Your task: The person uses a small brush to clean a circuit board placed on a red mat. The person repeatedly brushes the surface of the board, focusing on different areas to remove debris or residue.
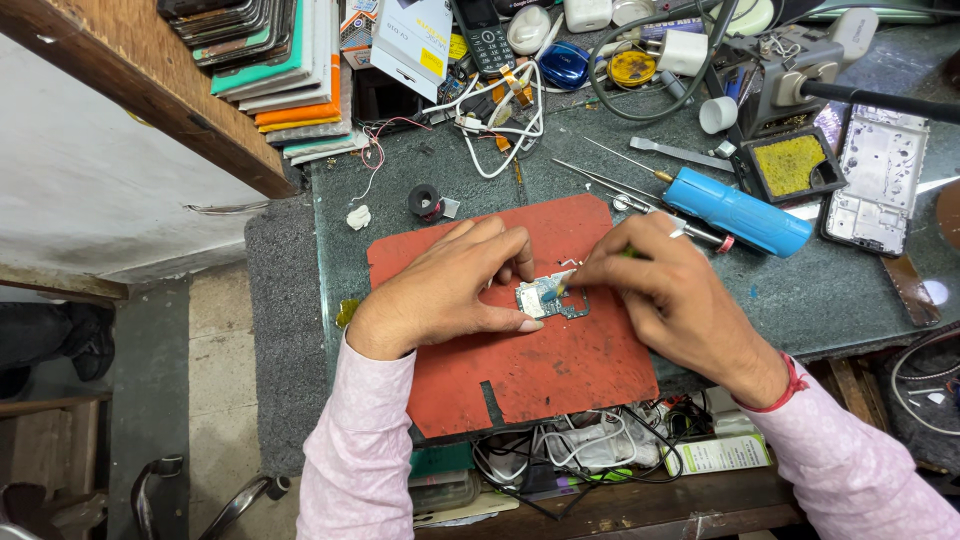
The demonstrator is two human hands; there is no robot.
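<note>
Bright, even overhead light; soft short shadows under hands (560, 290). Glare on glass bench top (860, 290) at right. Sharp centre, slight wide-angle bending at edges.

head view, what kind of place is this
Probably a phone repair bench: the hands work on a small circuit board on a red mat, with a soldering stand and a bare phone frame nearby.
</note>
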